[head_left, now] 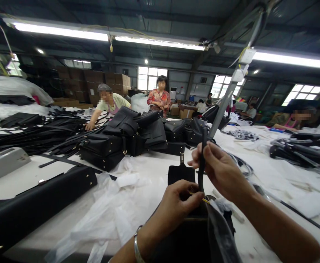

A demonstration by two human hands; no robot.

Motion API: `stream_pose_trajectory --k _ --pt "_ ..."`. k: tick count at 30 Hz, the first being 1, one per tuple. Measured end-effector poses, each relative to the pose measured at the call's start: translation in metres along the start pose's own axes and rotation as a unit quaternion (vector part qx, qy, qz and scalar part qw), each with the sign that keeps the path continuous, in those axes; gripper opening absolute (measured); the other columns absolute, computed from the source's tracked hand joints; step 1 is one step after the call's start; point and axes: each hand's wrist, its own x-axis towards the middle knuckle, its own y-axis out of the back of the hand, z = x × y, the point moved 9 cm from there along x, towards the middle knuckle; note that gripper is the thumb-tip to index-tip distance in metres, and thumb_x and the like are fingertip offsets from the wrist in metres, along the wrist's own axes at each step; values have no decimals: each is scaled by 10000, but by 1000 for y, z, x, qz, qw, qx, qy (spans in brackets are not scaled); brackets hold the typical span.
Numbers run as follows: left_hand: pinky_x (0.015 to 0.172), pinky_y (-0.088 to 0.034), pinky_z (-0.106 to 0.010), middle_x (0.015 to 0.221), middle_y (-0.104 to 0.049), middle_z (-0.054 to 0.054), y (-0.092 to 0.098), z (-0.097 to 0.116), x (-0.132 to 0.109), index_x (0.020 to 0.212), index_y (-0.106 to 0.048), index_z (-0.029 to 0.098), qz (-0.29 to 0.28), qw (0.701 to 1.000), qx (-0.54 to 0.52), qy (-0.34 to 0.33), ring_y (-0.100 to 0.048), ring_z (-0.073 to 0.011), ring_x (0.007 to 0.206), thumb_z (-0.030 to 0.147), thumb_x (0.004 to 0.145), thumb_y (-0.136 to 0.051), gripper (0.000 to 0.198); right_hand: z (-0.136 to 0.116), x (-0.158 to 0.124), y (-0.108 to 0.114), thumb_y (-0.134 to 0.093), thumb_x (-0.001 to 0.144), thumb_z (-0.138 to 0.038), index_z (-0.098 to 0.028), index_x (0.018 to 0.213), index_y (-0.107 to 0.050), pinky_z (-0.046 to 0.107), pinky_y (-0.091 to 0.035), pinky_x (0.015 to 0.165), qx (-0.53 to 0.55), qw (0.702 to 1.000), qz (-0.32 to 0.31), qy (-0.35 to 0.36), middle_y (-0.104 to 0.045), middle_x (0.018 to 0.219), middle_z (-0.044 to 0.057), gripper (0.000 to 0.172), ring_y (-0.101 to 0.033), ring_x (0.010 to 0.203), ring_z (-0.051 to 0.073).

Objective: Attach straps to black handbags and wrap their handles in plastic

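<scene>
My right hand (220, 166) is closed around an upright black strap (203, 157), the thumb and fingers pinching its upper part. Lower and to the left, my left hand (177, 204) is closed at the strap's bottom end, with a thin yellow stick (206, 201) between thumb and forefinger. Whether the left fingers also grip the strap is hidden. Under both hands stands an open black bag (183, 237), its dark lining pulled out at the right. Just beyond my left hand lies a black flap (177, 174) with a small metal buckle piece (182, 157).
Finished-looking black bags (102, 148) are heaped ahead. A long black bag (52, 197) lies at left, beside crumpled white wrapping (113, 212). A slanted metal post (222, 104) rises at right. Co-workers, including a person in a patterned shirt (159, 98), are across the white table (261, 157).
</scene>
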Motion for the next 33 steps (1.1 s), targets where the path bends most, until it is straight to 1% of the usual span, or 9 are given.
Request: stream_pose_trajectory --k 4,9,12,14,16,19,22,28,33 --pt "556 -390 -207 750 -680 -28 -12 -10 -3 1004 -755 146 -41 995 -71 61 -547 -117 606 352 832 -708 273 -58 36 30 -719 885 -315 -224 827 -606 105 -319 384 210 972 58 82 -390 590 -98 156 -313 424 29" --pt "591 -426 -220 759 -696 -31 3 -4 -2 986 -760 161 15 999 -14 38 -578 -140 647 291 817 -707 219 -97 41 66 -432 1022 -468 -233 815 -647 170 -457 557 116 970 119 176 -559 670 -65 380 -508 547 37" --pt "667 -451 -243 831 -724 -38 17 7 1 950 -765 187 74 996 47 -26 -617 -168 722 246 799 -725 167 -69 18 64 -677 883 -490 -288 994 -676 261 -545 765 61 975 149 154 -640 787 -48 230 -628 744 112" --pt "705 -458 -256 872 -734 -43 20 11 2 942 -764 200 93 992 64 -60 -632 -184 755 223 792 -731 155 -31 1 49 -813 755 -466 -263 1033 -696 329 -563 794 -74 988 116 65 -707 902 6 364 -667 853 189" --pt "726 -463 -266 906 -739 -53 21 13 4 951 -764 210 95 990 63 -77 -641 -201 788 214 801 -722 155 10 -16 36 -769 782 -515 -207 976 -745 365 -567 829 -177 983 44 -35 -744 1017 72 365 -676 967 250" --pt "753 -471 -278 989 -734 -73 22 12 4 977 -758 219 102 989 68 -85 -646 -227 855 217 801 -725 179 44 -34 39 -676 838 -572 -182 957 -781 339 -579 724 -236 966 8 -103 -771 968 76 421 -700 866 242" --pt "735 -461 -272 974 -731 -72 19 12 4 962 -750 221 94 987 103 -85 -643 -229 842 220 794 -733 169 53 -38 58 -701 818 -568 -160 931 -795 326 -579 675 -227 964 30 -131 -778 833 68 434 -705 716 212" --pt "687 -429 -260 833 -719 -35 9 11 3 969 -741 226 41 987 148 -49 -612 -196 725 246 825 -708 150 52 -42 81 -777 774 -512 -138 874 -756 280 -590 604 -21 982 108 -156 -770 804 87 387 -727 706 204" --pt "627 -426 -240 892 -672 -50 18 -1 -1 1111 -671 200 42 999 -14 -12 -580 -178 715 454 799 -760 412 60 -49 76 -777 795 -476 -146 940 -761 271 -590 644 36 977 102 -184 -773 823 89 361 -729 710 188"
